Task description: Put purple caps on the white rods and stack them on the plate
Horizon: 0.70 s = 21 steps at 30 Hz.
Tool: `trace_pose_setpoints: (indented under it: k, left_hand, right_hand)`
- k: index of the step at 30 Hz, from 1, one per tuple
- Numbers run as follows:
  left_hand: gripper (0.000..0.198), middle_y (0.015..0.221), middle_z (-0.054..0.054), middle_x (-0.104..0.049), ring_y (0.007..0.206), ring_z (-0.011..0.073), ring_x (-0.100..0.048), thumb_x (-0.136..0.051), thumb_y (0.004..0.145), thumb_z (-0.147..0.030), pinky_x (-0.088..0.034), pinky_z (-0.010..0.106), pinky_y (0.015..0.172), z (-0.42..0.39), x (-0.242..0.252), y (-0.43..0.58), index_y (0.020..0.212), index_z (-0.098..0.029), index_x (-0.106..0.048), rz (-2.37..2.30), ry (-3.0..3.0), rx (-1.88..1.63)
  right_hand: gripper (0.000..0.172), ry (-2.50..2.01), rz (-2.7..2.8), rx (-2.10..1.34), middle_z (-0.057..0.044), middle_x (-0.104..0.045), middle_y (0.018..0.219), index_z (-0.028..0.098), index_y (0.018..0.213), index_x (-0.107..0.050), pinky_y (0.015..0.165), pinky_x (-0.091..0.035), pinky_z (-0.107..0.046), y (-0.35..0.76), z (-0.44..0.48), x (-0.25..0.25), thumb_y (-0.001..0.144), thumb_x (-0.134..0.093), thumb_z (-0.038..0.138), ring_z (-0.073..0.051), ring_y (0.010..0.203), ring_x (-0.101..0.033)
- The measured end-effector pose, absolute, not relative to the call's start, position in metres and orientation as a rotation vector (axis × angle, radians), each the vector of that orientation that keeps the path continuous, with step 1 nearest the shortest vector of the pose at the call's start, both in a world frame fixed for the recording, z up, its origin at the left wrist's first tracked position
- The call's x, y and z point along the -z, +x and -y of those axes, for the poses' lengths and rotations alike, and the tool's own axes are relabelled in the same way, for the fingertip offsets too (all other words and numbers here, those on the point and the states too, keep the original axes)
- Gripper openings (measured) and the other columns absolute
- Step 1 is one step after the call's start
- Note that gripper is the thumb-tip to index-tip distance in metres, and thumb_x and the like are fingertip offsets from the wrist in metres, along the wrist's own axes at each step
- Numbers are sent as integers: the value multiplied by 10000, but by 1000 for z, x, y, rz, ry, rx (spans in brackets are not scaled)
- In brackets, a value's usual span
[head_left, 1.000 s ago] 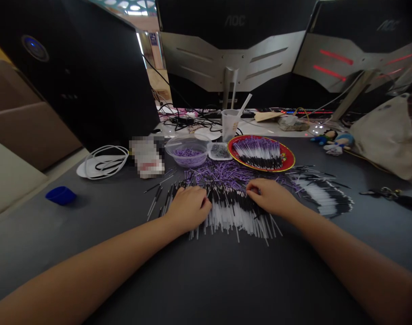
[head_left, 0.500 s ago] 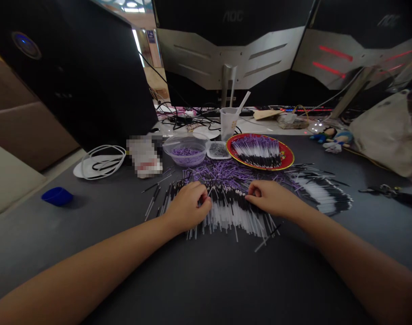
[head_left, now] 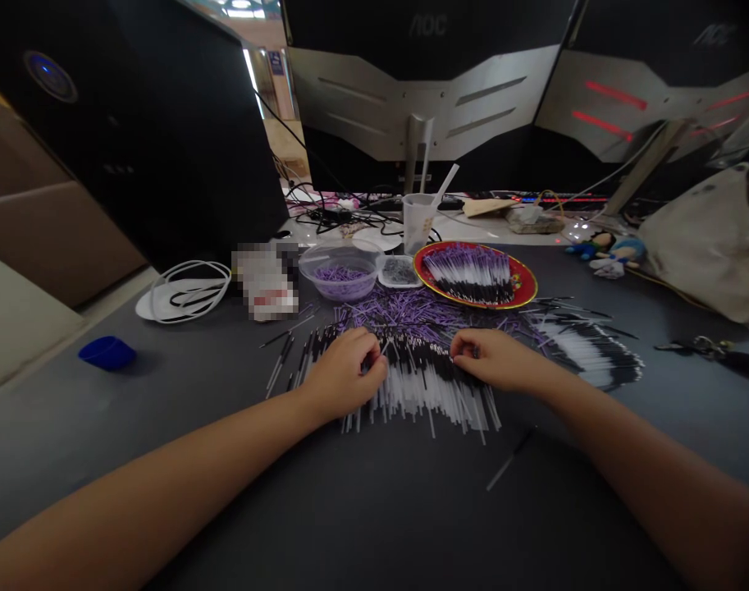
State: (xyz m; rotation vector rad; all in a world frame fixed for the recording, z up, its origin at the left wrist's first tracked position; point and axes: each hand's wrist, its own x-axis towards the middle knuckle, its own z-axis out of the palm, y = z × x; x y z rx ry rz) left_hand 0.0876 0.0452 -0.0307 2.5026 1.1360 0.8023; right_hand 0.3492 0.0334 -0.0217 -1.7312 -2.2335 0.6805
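My left hand (head_left: 343, 376) and my right hand (head_left: 497, 359) rest on the far edge of a wide pile of thin black-and-white sticks (head_left: 429, 394), fingers curled into it. Purple-tipped sticks (head_left: 404, 312) lie scattered beyond the pile. One loose stick (head_left: 509, 463) lies apart on the dark mat, in front of my right hand. A sorted bundle of black-and-white sticks (head_left: 589, 353) fans out to the right. On a red plate with a gold rim (head_left: 527, 279), more sticks lie in neat rows.
Behind the sticks stand a clear bowl of purple pieces (head_left: 342, 275), a small tray (head_left: 399, 272) and a plastic cup with a straw (head_left: 418, 223). Monitors, cables and a black computer case (head_left: 146, 139) fill the back. A blue cup (head_left: 107, 353) sits at left; a cloth bag (head_left: 706, 254) at right.
The loose stick now lies farther out on the mat, toward me and to the right. My hands have shifted slightly closer together along the pile.
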Motion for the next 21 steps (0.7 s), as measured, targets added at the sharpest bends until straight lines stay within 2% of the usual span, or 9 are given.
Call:
trace_pose_setpoints:
  k: [21]
  left_hand:
    - [129,726,6,-448,709,149,-432,-448,804,-201,-358,286,645,-44,30,88,684,-181,-406,-1125,2501,-807]
  right_hand:
    - [82,-1745,2193,-685,11,-558,625,202,801,-552,506,-324,-254,347,-32,27,790,-503,268,-142,568,-503]
